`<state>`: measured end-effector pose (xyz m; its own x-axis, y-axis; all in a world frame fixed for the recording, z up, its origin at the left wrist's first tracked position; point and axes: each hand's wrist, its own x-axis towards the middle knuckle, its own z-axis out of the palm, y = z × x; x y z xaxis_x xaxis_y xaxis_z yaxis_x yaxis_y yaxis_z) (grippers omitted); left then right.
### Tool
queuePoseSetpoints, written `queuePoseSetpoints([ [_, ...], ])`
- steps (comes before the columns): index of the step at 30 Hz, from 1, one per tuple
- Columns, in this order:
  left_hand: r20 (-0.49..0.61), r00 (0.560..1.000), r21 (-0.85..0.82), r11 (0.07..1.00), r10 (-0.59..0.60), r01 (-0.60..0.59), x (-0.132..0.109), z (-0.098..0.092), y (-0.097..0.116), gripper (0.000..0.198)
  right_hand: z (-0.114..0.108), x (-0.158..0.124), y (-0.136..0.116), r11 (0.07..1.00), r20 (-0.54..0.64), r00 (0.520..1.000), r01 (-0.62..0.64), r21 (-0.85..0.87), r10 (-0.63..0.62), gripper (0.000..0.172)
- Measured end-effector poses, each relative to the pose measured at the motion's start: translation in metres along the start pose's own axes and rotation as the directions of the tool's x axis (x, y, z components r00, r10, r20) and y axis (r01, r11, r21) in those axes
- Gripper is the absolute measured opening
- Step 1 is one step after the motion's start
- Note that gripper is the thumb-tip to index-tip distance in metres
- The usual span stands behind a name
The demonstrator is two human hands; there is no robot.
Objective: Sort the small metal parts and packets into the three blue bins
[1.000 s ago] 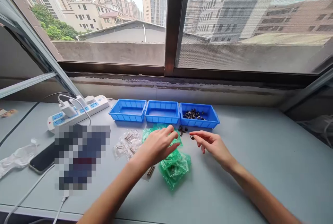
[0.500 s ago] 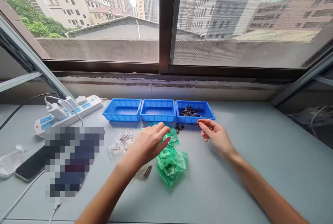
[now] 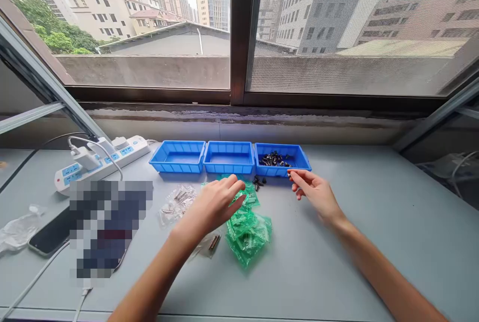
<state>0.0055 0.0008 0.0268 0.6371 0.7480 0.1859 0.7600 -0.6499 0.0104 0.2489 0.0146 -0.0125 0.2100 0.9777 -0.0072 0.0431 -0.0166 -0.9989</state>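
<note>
My right hand [image 3: 314, 193] is closed in a pinch by the front right corner of the right-hand blue bin [image 3: 306, 163]. A tiny piece, too small to name, shows at its fingertips. Small black parts [image 3: 275, 159] lie heaped in that bin, and several more black parts [image 3: 258, 181] lie on the table before it. Over the green plastic bags [image 3: 249, 235] hovers my left hand [image 3: 220, 200], thumb apart from the bent fingers, with nothing visible in it. Part of the bags is hidden beneath this hand.
Two more blue bins, the middle bin [image 3: 228, 168] and the left bin [image 3: 175, 167], stand in the same row. Clear bags of small parts [image 3: 177, 202] and a bag with metal pins [image 3: 214, 243] lie left of the green bags. A power strip [image 3: 103, 162] and phone [image 3: 50, 235] sit further left.
My right hand has shifted very slightly, its fingertips still pinched near the bin's corner. My left hand stays over the green bags. The whole view has moved a little.
</note>
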Motion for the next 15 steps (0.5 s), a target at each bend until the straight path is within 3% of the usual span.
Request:
queuePoseSetpoints([
  [5, 0.020, 1.000, 0.008, 1.000, 0.005, -0.005, 0.001, -0.001, 0.001, 0.014, -0.005, 0.002, 0.007, 0.993, 0.001, 0.995, 0.097, -0.065, -0.097, 0.048],
  [8, 0.035, 0.999, 0.009, 1.000, -0.001, 0.000, 0.002, -0.001, 0.001, 0.013, -0.008, 0.001, 0.008, 0.977, 0.074, 0.977, 0.205, -0.063, -0.200, 0.045],
  [12, 0.039, 0.999, 0.015, 1.000, -0.003, 0.002, 0.002, 0.000, 0.001, 0.015, -0.008, -0.002, 0.008, 0.909, 0.228, 0.924, 0.355, -0.216, -0.307, 0.032],
  [15, 0.041, 0.999, 0.033, 0.999, 0.000, -0.002, 0.002, 0.001, 0.002, 0.015, -0.003, -0.005, 0.015, 0.764, 0.347, 0.846, 0.521, -0.380, -0.404, 0.029],
])
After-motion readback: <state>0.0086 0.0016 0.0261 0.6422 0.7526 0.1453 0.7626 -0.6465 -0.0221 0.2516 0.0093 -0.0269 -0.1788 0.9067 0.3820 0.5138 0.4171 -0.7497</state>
